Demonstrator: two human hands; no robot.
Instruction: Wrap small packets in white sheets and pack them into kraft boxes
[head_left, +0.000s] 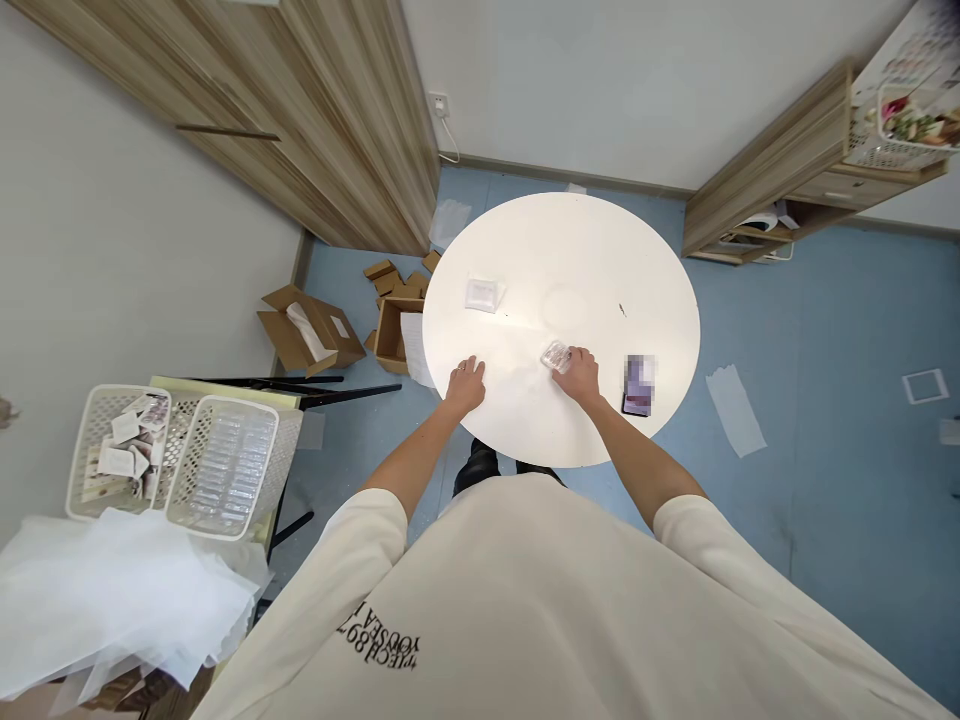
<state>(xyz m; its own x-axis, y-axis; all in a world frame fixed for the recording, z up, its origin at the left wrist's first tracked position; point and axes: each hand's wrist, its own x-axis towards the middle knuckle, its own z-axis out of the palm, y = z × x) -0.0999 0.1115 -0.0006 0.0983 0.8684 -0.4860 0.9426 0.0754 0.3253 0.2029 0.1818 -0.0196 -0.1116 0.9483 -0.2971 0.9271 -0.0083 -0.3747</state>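
Note:
My right hand (577, 375) is closed on a small clear plastic box (555, 355) near the middle of the round white table (577, 230). What lies inside the box is too small to make out. On the table's near left part my left hand (466, 385) rests flat, fingers spread, with nothing in it. A white, flat packet (483, 295) lies beyond my left hand. To the right of my right hand is a phone (638, 385), its screen partly blurred out.
Two white baskets (274, 430), one with rows of clear boxes, stand on a side table at left, beside stacked white sheets (112, 590). Open cardboard boxes (341, 335) lie on the floor. Wooden cabinets (360, 120) flank the round table. Paper (736, 410) lies on the floor at right.

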